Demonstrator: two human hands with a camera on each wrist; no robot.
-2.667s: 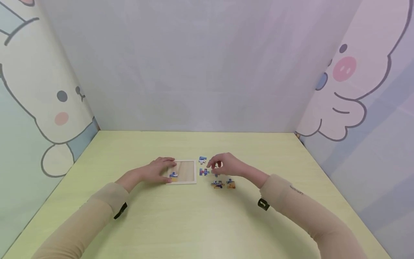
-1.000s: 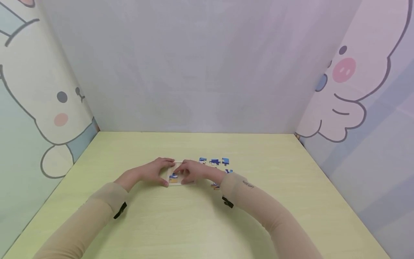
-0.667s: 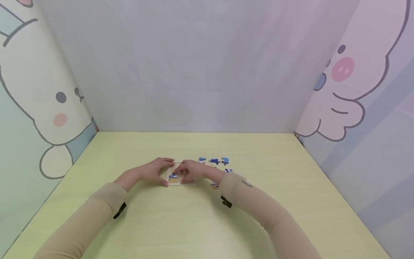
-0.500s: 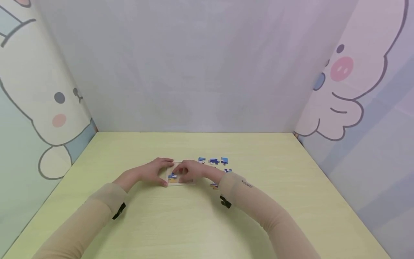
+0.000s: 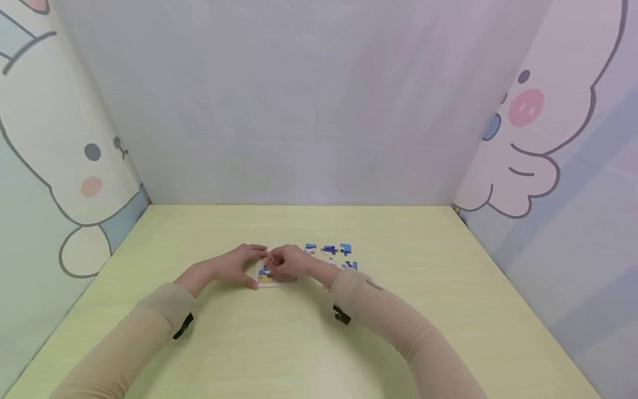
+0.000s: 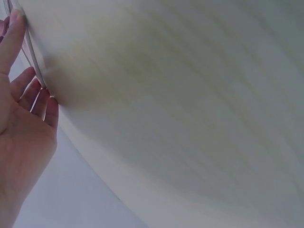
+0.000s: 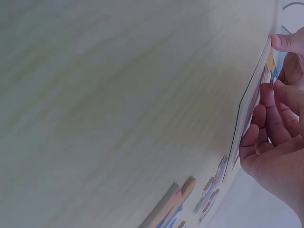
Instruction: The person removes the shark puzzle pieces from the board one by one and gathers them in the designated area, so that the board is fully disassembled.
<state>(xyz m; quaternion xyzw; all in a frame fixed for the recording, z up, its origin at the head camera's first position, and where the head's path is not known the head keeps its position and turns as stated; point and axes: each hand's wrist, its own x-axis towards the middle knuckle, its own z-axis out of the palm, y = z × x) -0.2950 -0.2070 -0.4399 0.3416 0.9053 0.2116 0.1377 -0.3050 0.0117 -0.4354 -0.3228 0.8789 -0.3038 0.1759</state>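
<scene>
A shallow wooden puzzle tray (image 5: 279, 285) lies flat on the table. My left hand (image 5: 233, 265) holds its left side, thumb at the near corner and fingertips over the far corner. Blue-and-orange puzzle pieces (image 5: 264, 277) fill the tray's near left corner. Over the tray, my right hand (image 5: 291, 260) has thumb and index finger closed together at a small blue puzzle piece (image 7: 274, 73) beside the corner ones. Its fingers hide much of that piece and the tray's middle. In the left wrist view, the left fingers (image 6: 40, 102) touch the tray's edge.
Right of the tray lie several loose puzzle pieces, among them a dark blue one (image 5: 330, 250), a light blue one (image 5: 346, 249) and another (image 5: 350, 265) nearer. The right forearm partly covers the group. Cartoon-printed curtains (image 5: 309, 111) stand behind and beside the table (image 5: 279, 343).
My right hand has moved left from the loose pieces to the tray. In the last half second its fingertips have shifted slightly away from me inside the tray. The left hand has stayed put.
</scene>
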